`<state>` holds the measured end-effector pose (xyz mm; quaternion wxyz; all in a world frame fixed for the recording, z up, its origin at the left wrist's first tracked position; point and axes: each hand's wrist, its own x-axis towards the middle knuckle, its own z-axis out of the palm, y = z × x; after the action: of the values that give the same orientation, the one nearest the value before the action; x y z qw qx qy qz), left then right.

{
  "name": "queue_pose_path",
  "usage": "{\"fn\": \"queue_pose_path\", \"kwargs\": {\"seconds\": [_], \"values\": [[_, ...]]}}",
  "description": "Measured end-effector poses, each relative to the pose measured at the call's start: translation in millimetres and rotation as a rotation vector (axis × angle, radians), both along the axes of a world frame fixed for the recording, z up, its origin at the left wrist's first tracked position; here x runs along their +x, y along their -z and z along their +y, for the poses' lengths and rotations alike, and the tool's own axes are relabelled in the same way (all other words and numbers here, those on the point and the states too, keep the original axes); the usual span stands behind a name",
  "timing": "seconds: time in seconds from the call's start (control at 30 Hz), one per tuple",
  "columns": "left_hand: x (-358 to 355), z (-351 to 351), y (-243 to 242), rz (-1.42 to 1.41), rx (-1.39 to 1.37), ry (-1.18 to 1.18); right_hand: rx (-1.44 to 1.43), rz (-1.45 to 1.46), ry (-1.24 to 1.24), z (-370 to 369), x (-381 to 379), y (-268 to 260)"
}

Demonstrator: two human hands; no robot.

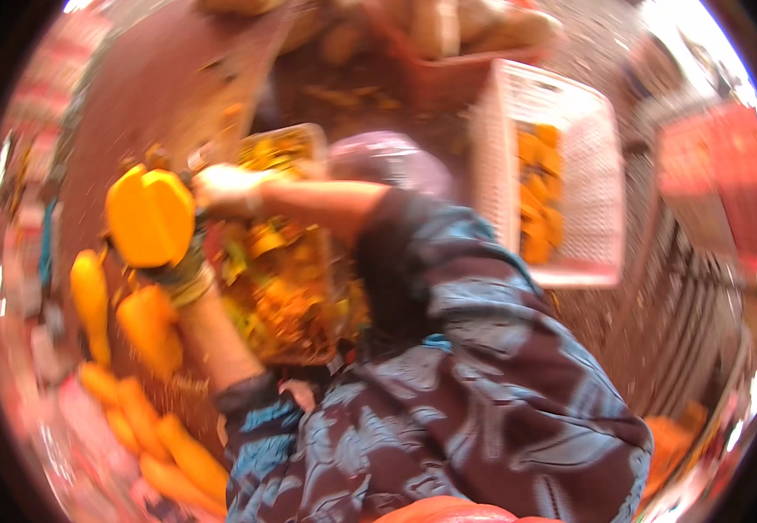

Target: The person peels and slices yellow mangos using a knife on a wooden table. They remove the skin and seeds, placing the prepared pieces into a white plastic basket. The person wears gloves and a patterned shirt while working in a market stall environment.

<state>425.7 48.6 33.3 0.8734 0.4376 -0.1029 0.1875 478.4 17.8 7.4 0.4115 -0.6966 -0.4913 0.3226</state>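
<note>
Motion blurs the view. My left hand [186, 274], in a dark glove, holds a large piece of orange squash [150, 216] with its cut face turned up. Close by, to the right of the squash, is my right hand [222, 189], its fingers curled; whether it grips anything is too blurred to tell. Beneath my forearms stands a crate [320, 137] filled with orange and yellow peelings [287, 307]. Peeled orange squash pieces [146, 327] lie just below my left hand, and more long ones [182, 457] lie at the lower left.
A pink plastic basket [555, 278] to the right holds orange chunks [535, 189]. Behind it, a red crate [444, 78] carries unpeeled squash [502, 33]. Red containers [712, 150] stand at the far right. A brown board or sheet [176, 65] spans the upper left.
</note>
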Motion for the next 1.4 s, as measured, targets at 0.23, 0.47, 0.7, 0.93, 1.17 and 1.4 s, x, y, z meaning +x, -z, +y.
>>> {"fn": "queue_pose_path", "kwargs": {"seconds": [0.23, 0.47, 0.7, 0.93, 1.17, 1.4], "values": [[74.6, -188.7, -46.1, 0.051, 0.257, 0.18, 0.162, 0.337, 0.039, -7.2, -14.4, 23.5], [35.8, -207.3, -67.7, -0.027, 0.984, 0.339, 0.212, 0.424, 0.212, -34.8, 14.9, 18.8], [-0.4, -27.0, -17.1, 0.173, 0.265, 0.112, 0.234, 0.425, 0.321, -0.2, 46.0, 43.8], [-74.1, 34.3, 23.9, 0.4, 0.256, -0.096, 0.17, 0.275, 0.195, 69.9, 15.5, 45.0], [-225.7, 48.8, 9.5, 0.533, 0.031, -0.157, 0.144, -0.28, 0.045, 94.8, -84.8, 29.6], [-335.5, 3.4, -2.7, 0.668, -0.077, -0.353, 0.127, -0.806, 0.001, 76.9, -132.1, 12.3]]}}
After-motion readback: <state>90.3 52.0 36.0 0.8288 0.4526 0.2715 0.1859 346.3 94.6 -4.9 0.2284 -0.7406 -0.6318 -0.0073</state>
